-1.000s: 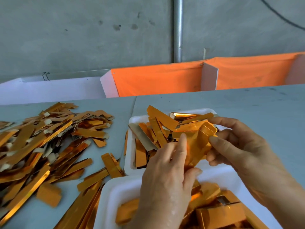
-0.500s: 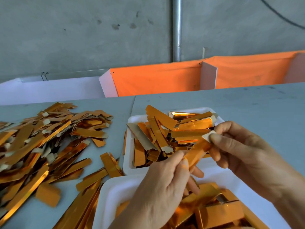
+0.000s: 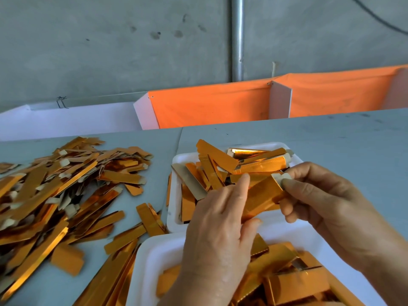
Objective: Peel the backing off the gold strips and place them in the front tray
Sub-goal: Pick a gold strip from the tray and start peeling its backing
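Note:
I hold one gold strip (image 3: 261, 197) between both hands above the gap between two white trays. My left hand (image 3: 218, 237) grips its lower end, index finger laid along it. My right hand (image 3: 320, 206) pinches the pale tab at its upper end between thumb and fingers. The near tray (image 3: 152, 257) at the bottom holds wide gold pieces. The far tray (image 3: 176, 164) behind my hands is filled with several gold strips.
A large heap of gold strips (image 3: 50, 191) with pale tabs covers the grey table on the left, with loose strips (image 3: 123, 237) trailing toward the near tray. Orange cloth bins (image 3: 209, 104) and a white bin (image 3: 66, 120) stand behind the table's far edge.
The strip, bent and wide a second ago, is now stretched between my hands. My right hand has shifted right and pinches the pale tab end; my left hand has risen along the strip.

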The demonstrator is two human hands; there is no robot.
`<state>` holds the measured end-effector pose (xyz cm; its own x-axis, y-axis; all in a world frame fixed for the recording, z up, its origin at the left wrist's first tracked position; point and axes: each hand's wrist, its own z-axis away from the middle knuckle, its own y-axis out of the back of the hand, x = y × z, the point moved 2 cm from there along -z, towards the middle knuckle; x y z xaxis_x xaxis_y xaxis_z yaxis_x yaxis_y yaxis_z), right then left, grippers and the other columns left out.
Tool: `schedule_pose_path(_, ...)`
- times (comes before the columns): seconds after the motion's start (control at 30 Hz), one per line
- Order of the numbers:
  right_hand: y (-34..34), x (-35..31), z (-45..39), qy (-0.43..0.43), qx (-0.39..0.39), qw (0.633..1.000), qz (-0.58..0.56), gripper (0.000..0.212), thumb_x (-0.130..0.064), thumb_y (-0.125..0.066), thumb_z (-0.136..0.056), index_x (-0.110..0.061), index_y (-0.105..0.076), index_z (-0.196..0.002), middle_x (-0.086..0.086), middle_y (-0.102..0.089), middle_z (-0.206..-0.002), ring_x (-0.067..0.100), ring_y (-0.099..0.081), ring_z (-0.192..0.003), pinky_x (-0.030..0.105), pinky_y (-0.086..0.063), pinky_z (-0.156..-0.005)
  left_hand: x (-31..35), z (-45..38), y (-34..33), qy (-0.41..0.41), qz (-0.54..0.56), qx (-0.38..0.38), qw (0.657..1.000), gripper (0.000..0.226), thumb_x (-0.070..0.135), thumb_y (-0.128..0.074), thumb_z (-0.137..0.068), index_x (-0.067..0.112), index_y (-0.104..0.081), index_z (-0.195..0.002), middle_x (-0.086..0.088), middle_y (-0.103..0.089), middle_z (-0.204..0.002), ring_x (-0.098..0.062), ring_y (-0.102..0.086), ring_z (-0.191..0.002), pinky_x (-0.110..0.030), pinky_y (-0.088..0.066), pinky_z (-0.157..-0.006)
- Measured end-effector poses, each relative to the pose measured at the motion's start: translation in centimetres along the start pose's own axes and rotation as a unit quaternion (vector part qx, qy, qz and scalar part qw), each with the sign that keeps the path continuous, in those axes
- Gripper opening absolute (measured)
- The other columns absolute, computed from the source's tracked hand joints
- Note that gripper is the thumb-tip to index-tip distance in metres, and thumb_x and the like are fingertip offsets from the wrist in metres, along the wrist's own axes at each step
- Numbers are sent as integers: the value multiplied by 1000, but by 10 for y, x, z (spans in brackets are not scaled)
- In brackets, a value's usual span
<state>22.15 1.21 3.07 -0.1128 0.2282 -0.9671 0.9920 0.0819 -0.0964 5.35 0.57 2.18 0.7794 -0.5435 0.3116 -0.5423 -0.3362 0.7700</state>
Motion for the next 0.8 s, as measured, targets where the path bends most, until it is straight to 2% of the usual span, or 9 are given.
schedule_pose_path(0.07, -2, 0, 1, -11, 5, 1000, -9, 17, -31, -66, -66, -17, -70, -73, 11, -64, -64, 18, -62, -56, 21, -51, -51, 1, 0, -1, -19, -34, 46, 998, 68, 32, -81, -66, 15, -58, -128, 8, -66, -100, -9, -55, -96, -28, -52, -78)
schedule_pose_path(0.13, -4, 0, 2, -28, 6, 999, -22, 16, -29, -65, -66, -16, -70, -73, 13, -64, -63, 19, -62, -54, 21, -51, -50, 0, 1, -2, -27, -43, 68, 996, 67, 28, -82, -62, 14, -61, -124, 6, -68, -101, -9, -51, -98, -32, -51, -82)
schedule_pose_path(0.17, -5, -1, 2, -37, 4, 999, -28, 16, -29, -65, -65, -16, -70, -73, 13, -64, -63, 19, -62, -54, 21, -51, -50, -1, 1, -2, -22, -38, 70, 997, 66, 27, -82, -62, 13, -62, -123, 5, -69, -103, -11, -56, -100, -31, -51, -83)
schedule_pose_path(0.23, -5, -1, 2, -54, -7, 998, -39, 18, -30, -67, -64, -16, -71, -74, 13, -64, -63, 19, -62, -54, 21, -51, -50, -1, 1, -1, -18, -36, 65, 997, 59, 30, -73, -68, 13, -63, -123, 4, -70, -107, -17, -65, -97, -28, -49, -82)
schedule_pose_path(0.3, -5, -2, 2, -74, -22, 996, -53, 18, -30, -67, -64, -16, -71, -74, 15, -63, -64, 18, -62, -53, 21, -52, -50, 2, -1, 2, -12, -27, 49, 998, 57, 33, -56, -74, 12, -61, -126, 3, -69, -111, -18, -66, -98, -25, -46, -84)
schedule_pose_path(0.37, -4, -2, 2, -97, -30, 992, -70, 17, -27, -67, -64, -14, -72, -74, 15, -62, -63, 18, -62, -52, 22, -52, -49, 2, -2, 3, -20, -32, 28, 999, 58, 34, -50, -75, 11, -60, -127, 4, -68, -112, -16, -65, -99, -23, -47, -85)
schedule_pose_path(0.43, -2, 0, 1, -124, -25, 989, -83, 15, -23, -66, -64, -12, -72, -72, 17, -61, -63, 18, -62, -50, 23, -53, -47, 2, -3, 2, -45, -64, 9, 997, 56, 33, -55, -75, 9, -61, -126, 4, -69, -108, -14, -65, -96, -28, -52, -82)
schedule_pose_path(0.57, 2, 2, 1, -172, -17, 980, -95, 16, -18, -64, -66, -11, -75, -74, 17, -62, -63, 17, -64, -51, 22, -53, -46, 2, 0, -2, -64, -85, -30, 994, 63, 23, -82, -65, 12, -62, -124, 2, -66, -103, -16, -64, -92, -29, -55, -80)
schedule_pose_path(0.8, 6, 1, 1, -261, -39, 952, -156, 24, -11, -64, -66, -3, -72, -87, 12, -64, -67, 18, -67, -54, 24, -55, -46, 3, 0, 4, -68, -52, -34, 996, 62, 12, -82, -66, 12, -62, -125, 2, -66, -106, -20, -63, -96, -31, -52, -83)
